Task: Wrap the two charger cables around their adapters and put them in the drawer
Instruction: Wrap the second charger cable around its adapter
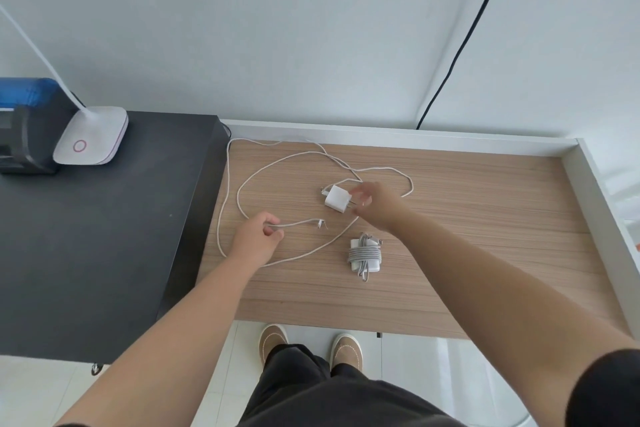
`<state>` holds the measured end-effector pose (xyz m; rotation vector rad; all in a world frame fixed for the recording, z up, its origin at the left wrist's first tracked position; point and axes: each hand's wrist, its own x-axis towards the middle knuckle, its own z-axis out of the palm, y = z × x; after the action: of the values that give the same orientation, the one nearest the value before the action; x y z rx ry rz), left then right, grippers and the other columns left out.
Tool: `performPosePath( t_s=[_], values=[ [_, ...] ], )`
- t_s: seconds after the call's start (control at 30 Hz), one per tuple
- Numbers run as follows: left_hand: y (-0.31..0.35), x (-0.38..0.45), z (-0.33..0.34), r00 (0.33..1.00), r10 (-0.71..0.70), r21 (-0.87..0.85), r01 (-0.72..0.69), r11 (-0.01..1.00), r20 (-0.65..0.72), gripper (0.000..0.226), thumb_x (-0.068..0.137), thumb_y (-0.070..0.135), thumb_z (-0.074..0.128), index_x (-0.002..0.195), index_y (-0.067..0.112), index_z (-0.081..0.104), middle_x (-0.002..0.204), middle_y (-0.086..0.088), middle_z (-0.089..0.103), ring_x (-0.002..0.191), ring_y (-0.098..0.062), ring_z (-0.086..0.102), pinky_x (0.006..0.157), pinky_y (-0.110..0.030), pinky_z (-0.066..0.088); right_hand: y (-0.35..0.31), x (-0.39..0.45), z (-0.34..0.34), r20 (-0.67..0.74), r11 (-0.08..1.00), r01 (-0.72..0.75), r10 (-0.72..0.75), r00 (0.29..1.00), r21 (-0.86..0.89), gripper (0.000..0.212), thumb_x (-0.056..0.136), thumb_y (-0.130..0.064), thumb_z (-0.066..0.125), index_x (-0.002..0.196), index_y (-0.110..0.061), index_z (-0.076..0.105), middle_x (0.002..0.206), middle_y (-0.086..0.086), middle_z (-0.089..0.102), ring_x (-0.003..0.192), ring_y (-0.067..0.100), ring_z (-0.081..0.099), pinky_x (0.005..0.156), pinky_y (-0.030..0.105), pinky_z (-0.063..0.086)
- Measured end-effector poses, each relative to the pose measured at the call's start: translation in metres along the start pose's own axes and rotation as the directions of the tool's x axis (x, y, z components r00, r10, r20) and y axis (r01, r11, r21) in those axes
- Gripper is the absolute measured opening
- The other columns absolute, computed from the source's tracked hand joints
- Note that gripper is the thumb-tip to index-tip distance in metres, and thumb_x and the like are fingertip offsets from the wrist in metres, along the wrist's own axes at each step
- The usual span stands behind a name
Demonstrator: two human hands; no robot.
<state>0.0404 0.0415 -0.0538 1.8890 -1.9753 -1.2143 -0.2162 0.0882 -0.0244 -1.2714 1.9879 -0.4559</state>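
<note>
- Holding the free end of the long loose white charger cable [242, 184] in our left hand [258, 236], we are keeping the fingers curled around it just behind its small plug tip [321, 222], probably so that this end is not slipping away while the winding is beginning.
- Our right hand [372, 203] is reaching for the small white square adapter [336, 198] lying on the light wooden table top [467, 218]; the fingers are spread and loose at its metal prongs, and we cannot tell if they are already touching it.
- The cable is lying in wide loops over the table, and one loop is passing under our right wrist, so we are judging it can catch or tangle when the adapter is lifted.
- The second white adapter with its grey cable wound tightly around it [364, 255] is resting just beside the loose loop, near the front edge; it seems finished and only waiting for the drawer.
- We are not seeing any drawer in this view.
- On the left, a black cabinet top [121, 236] is carrying a white lamp base with a red ring [91, 139] and a dark device with a blue part [27, 121].
- A black wire [464, 45] is hanging down the white wall, well apart from our work.
</note>
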Motion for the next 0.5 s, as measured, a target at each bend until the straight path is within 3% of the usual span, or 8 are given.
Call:
performPosePath(
  t_s=[0.1,0.3,0.37,0.43,0.5],
  values=[
    [0.0,0.0,-0.001,1.0,-0.015,-0.041,0.016,0.999,0.024,0.017,0.089,0.023,0.066,0.105,0.027,0.062,0.091,0.002,0.067,0.084,-0.013,0.063,0.063,-0.022,0.041,-0.008,0.016,0.009,0.033,0.984,0.088,-0.084,0.996,-0.158,0.05,0.078,-0.025,0.072,0.126,-0.026,0.056,0.124,0.001,0.059,0.112,0.022,0.055,0.085,0.027,0.04],
    [0.004,0.002,-0.001,0.994,-0.109,-0.19,0.112,0.975,0.026,0.025,0.086,0.028,0.068,0.11,0.031,0.059,0.09,0.005,0.06,0.083,-0.015,0.061,0.074,-0.03,0.046,-0.013,0.03,0.019,0.032,0.987,0.033,-0.028,0.999,-0.159,0.062,0.074,-0.023,0.075,0.13,-0.024,0.047,0.124,0.004,0.06,0.108,0.026,0.057,0.079,0.028,0.041],
    [0.011,0.0,-0.001,0.992,-0.119,-0.25,0.126,0.96,0.04,0.028,0.086,0.029,0.068,0.113,0.032,0.059,0.092,0.004,0.059,0.084,-0.016,0.06,0.082,-0.034,0.05,-0.016,0.03,0.02,-0.005,0.999,-0.006,0.006,1.0,-0.047,0.066,0.075,-0.022,0.074,0.132,-0.024,0.041,0.118,0.005,0.063,0.102,0.025,0.06,0.077,0.029,0.044],
    [0.023,-0.004,-0.002,0.992,-0.096,-0.335,0.118,0.935,0.08,0.032,0.088,0.03,0.066,0.119,0.031,0.058,0.1,0.002,0.06,0.086,-0.016,0.061,0.085,-0.036,0.053,-0.023,0.023,0.018,-0.023,0.984,-0.041,0.046,0.999,0.173,0.063,0.077,-0.02,0.073,0.13,-0.023,0.04,0.106,0.004,0.067,0.089,0.021,0.063,0.071,0.029,0.045],
    [0.042,-0.01,-0.007,0.989,-0.054,-0.425,0.108,0.899,0.136,0.037,0.093,0.03,0.06,0.13,0.026,0.055,0.11,0.003,0.061,0.09,-0.014,0.062,0.079,-0.029,0.053,-0.033,0.01,0.013,0.029,0.883,-0.079,0.074,0.997,0.462,0.055,0.081,-0.019,0.073,0.126,-0.021,0.041,0.094,0.003,0.069,0.08,0.017,0.062,0.069,0.028,0.045]
  ],
)
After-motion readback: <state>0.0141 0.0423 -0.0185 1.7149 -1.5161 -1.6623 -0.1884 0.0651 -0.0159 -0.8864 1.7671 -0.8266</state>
